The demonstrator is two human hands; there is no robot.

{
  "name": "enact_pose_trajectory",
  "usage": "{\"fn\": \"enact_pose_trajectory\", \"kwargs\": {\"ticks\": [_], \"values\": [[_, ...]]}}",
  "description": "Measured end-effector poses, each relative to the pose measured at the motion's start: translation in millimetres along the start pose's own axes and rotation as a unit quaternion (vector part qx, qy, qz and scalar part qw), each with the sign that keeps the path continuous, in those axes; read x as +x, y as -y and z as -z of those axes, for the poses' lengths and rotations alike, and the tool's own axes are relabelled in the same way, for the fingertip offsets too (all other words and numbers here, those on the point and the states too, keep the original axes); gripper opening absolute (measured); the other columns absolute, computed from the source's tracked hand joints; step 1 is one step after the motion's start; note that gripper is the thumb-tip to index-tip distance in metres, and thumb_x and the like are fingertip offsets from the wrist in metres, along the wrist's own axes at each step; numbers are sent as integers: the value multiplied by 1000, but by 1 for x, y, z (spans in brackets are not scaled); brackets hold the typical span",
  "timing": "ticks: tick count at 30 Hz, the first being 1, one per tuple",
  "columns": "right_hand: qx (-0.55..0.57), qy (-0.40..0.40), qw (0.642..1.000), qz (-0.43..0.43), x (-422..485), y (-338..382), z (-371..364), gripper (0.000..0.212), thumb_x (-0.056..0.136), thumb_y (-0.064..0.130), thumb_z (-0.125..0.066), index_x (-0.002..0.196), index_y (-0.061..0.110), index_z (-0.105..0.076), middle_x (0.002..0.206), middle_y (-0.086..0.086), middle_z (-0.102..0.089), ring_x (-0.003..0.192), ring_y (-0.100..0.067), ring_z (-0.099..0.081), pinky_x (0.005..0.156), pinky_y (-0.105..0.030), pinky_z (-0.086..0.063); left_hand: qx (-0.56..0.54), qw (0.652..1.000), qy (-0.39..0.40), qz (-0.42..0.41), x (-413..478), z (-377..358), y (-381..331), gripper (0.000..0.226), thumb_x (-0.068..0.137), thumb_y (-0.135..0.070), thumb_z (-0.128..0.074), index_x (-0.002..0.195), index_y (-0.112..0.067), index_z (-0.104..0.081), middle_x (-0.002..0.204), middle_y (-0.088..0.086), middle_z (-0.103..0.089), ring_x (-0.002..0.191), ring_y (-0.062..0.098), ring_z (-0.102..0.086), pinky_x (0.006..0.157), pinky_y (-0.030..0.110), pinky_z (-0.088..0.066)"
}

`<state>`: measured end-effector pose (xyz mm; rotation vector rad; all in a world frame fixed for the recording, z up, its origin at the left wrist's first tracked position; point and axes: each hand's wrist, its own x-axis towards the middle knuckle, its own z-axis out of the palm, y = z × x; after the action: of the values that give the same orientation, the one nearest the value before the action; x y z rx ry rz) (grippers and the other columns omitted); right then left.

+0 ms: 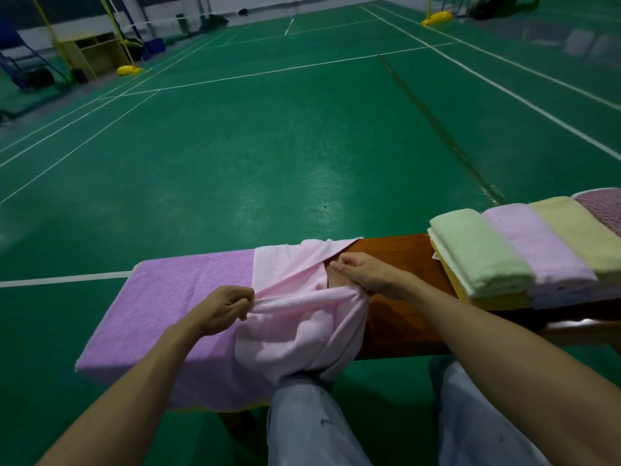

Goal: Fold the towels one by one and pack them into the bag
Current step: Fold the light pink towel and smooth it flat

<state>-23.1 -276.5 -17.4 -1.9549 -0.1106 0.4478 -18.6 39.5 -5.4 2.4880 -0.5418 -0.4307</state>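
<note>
The left hand pinches the pale pink towel at its bunched near edge; the right hand grips a fold further along. It lies rumpled on the wooden surface, partly over a purple towel, sagging onto the knee; soft, light and floppy, best taken by corners.

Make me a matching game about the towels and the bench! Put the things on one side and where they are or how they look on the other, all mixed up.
Things:
1. pink towel
2. purple towel
3. green towel
4. bench

Places or states:
A. folded, towards the right end
B. brown wood, bears everything else
C. gripped by the left hand and the right hand
D. spread flat on the left end

Pairs: 1-C, 2-D, 3-A, 4-B
</note>
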Motion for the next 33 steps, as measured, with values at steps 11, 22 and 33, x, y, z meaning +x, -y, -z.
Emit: {"fn": "enact_pose_trajectory", "kwargs": {"ticks": [11, 22, 33], "values": [[-201, -57, 978, -22, 28, -17, 35, 31, 98, 50, -48, 115, 26, -61, 114, 2, -67, 102, -18, -63, 92, -37, -49, 59, 996, -24, 63, -27, 8, 58, 32, 95, -20, -42, 64, -17, -49, 64, -2, -52, 61, 13, -48, 65, 28, -41], [-366, 1, 929, -51, 69, -18, 22, 54, 99, 55, -40, 146, 27, -42, 147, -6, -49, 129, -29, -50, 104, -37, -41, 115, 989, -80, 42, -19, 12, 63, 34, 87, -32, -68, 64, -12, -54, 69, -2, -55, 61, 10, -46, 60, 25, -39], [-388, -55, 917, -73, 28, -28, 39, 44, 97, 54, -46, 127, 27, -64, 130, -4, -65, 115, -30, -60, 93, -41, -51, 116, 984, -128, 51, 0, 0, 55, 26, 89, -22, -67, 66, -12, -59, 71, -1, -57, 67, 15, -53, 61, 25, -42]]}}
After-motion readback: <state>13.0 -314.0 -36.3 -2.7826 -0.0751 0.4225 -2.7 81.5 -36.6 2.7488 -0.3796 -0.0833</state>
